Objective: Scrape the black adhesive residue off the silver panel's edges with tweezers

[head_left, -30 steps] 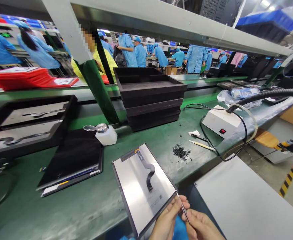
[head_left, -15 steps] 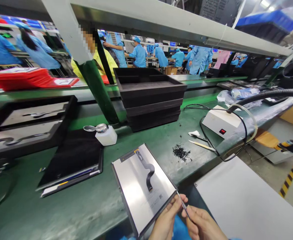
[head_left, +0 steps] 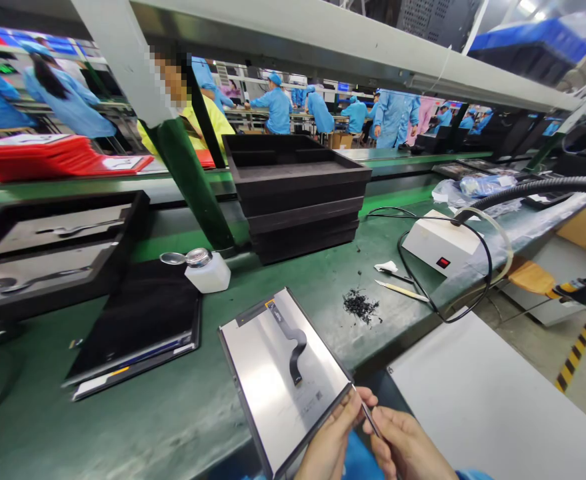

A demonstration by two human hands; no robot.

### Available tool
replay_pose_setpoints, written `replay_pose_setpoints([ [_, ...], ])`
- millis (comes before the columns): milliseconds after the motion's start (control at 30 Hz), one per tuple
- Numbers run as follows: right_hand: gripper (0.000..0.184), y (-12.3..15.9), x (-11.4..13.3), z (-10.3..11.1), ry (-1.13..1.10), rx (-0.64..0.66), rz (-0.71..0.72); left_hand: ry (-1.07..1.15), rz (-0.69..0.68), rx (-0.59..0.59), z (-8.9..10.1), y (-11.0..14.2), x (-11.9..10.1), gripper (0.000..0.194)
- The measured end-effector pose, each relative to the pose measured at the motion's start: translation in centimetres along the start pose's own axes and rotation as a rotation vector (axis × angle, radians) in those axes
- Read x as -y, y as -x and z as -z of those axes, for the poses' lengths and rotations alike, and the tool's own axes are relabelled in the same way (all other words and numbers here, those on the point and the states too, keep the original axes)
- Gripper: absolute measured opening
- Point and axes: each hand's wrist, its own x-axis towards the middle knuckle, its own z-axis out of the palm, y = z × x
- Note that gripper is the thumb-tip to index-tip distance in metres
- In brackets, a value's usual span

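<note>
My left hand (head_left: 333,430) grips the lower right corner of a display panel (head_left: 277,420), thumb on top and fingers beneath. The panel is tilted over the bench's front edge, its silvery back facing up, with a curved black flex cable (head_left: 295,347) on it. In my right hand (head_left: 401,437) is a slim metal tool, apparently tweezers (head_left: 370,417), pinched between thumb and fingers. Its tip meets the panel's dark edge right beside my left fingertips. Much of the tool is hidden by my right hand.
Black scraps (head_left: 360,307), a yellow-handled craft knife (head_left: 401,291) and a white box with a red switch (head_left: 440,243) lie to the right. Leftward are a pump bottle (head_left: 211,275), stacked dark panels (head_left: 143,313) and a tray (head_left: 143,213). Black trays (head_left: 303,207) stand behind.
The whole view has shifted slightly. Both hands keep their grip, and the tool's tip stays at the panel's edge with only a slight change in its angle.
</note>
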Motion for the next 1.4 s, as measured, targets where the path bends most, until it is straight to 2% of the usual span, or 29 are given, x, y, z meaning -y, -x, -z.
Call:
replay_pose_setpoints([
  [133, 0.063, -0.1, 0.3, -0.2, 0.016, 0.017, -0.035, 0.029, 0.024, -0.053, -0.2, -0.1, -0.1, 0.05],
  [400, 0.058, -0.1, -0.3, 0.6, 0.258, -0.105, 0.164, 0.03, -0.008, -0.126, -1.0, -0.8, 0.5, 0.047],
  [533, 0.061, -0.2, 0.0, 0.5, 0.202, -0.071, 0.118, 0.007, -0.035, -0.098, -0.8, -0.6, 0.6, 0.047],
  [667, 0.063, -0.1, 0.6, 0.3, 0.041, -0.007, -0.003, 0.004, -0.068, -0.087, -0.2, -0.8, 1.1, 0.054],
  [767, 0.065, 0.0, 1.3, 0.0, 0.029, 0.003, -0.073, 0.002, -0.083, -0.104, 0.0, -1.1, 1.4, 0.051],
  [1100, 0.064, -0.4, 2.4, -0.4, 0.279, -0.074, 0.145, 0.028, -0.151, -0.175, -1.1, -1.0, 1.2, 0.046],
  [1300, 0.061, -0.5, 1.7, 0.0, 0.442, -0.176, 0.246, 0.02, -0.135, -0.268, 0.1, -0.2, 0.5, 0.069],
  [1400, 0.053, -0.5, 1.2, 0.2, 0.484, -0.226, 0.304, -0.016, -0.117, -0.32, 0.8, 0.0, 0.5, 0.069],
])
